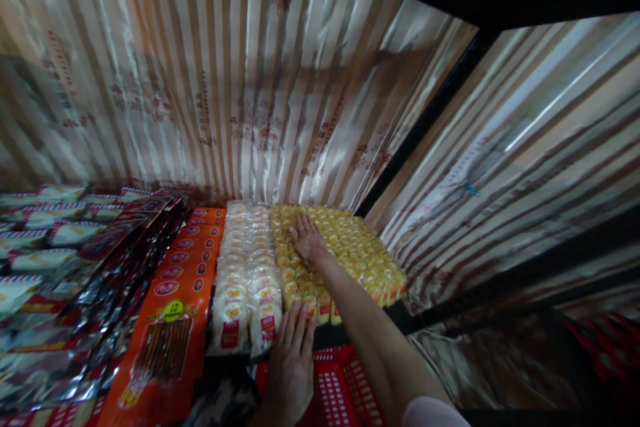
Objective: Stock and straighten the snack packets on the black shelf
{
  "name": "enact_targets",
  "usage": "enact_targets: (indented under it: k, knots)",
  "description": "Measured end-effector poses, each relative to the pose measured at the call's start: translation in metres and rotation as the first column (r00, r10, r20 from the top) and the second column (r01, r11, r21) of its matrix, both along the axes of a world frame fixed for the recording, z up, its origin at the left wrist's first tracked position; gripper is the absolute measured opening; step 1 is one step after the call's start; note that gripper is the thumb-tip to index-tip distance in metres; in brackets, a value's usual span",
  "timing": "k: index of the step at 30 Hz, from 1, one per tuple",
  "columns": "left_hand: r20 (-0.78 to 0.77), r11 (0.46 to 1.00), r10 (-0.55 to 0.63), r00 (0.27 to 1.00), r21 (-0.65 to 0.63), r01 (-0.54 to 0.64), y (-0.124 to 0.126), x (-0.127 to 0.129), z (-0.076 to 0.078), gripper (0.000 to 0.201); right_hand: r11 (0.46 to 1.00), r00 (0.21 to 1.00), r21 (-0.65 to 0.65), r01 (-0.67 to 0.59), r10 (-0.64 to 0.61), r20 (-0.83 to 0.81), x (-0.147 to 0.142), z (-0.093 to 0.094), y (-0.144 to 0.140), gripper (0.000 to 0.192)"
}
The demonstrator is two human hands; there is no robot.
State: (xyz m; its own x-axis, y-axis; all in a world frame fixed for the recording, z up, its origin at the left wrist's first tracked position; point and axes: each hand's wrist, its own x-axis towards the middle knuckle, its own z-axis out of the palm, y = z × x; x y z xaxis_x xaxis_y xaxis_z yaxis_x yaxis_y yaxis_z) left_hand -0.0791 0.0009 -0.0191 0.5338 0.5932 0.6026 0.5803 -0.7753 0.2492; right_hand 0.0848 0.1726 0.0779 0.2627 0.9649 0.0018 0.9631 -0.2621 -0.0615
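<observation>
Rows of small yellow snack packets (357,240) stand close together on a dark shelf. My right hand (309,240) lies flat on top of them towards the back left, fingers stretched out. At the front edge, my left hand (293,360) has its fingers extended, their tips against the nearest yellow packets beside the white ones. Left of the yellow block run two rows of white-wrapped snack packets (231,307) with red labels. Neither hand is wrapped around anything.
Orange snack packs (173,320) overlap in a row on the left, next to dark shiny packs (127,247) and white packets (35,257). A red plastic basket (333,393) sits below the shelf edge. Striped sheeting (210,80) hangs behind, with a black post (425,123) at the corner.
</observation>
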Motion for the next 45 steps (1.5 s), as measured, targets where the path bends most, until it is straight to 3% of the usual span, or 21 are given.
enact_targets:
  k: [5,12,21,24,28,36,41,45]
  knots:
    - [0.015,1.000,-0.002,1.000,0.030,0.001,0.000,-0.001,0.002,0.066,0.998,0.999,-0.056,0.041,-0.041,0.000,0.004,-0.005,0.000,0.068]
    - [0.004,1.000,0.025,1.000,0.010,-0.025,-0.002,0.001,-0.002,0.066,0.999,0.999,0.019,0.033,-0.034,0.042,0.008,-0.001,0.007,0.063]
    - [0.033,0.999,0.014,0.999,0.033,-0.016,-0.001,0.003,0.001,0.058,0.996,0.996,-0.058,0.063,-0.067,-0.052,0.014,-0.001,0.015,0.063]
    - [0.029,0.999,0.018,0.999,0.039,-0.019,-0.001,0.002,0.001,0.059,0.997,0.997,-0.027,0.071,-0.072,-0.036,0.017,0.000,0.015,0.063]
    - [0.020,0.999,0.032,0.999,0.039,-0.033,-0.001,0.003,-0.001,0.062,0.987,0.988,0.049,0.151,-0.151,-0.005,0.028,-0.005,0.012,0.065]
    - [0.106,0.999,0.026,0.994,0.036,-0.030,-0.001,0.006,-0.003,0.052,0.984,0.985,0.031,0.174,-0.173,-0.022,0.036,-0.006,0.010,0.063]
    - [0.142,0.999,0.002,0.990,0.035,-0.007,-0.001,0.006,-0.005,0.050,0.948,0.950,0.061,0.311,-0.311,-0.016,0.049,-0.007,0.006,0.065]
    - [0.118,1.000,0.007,0.993,0.013,-0.009,-0.003,0.004,-0.002,0.051,0.950,0.950,0.019,0.313,-0.312,-0.032,0.057,-0.013,0.003,0.066]
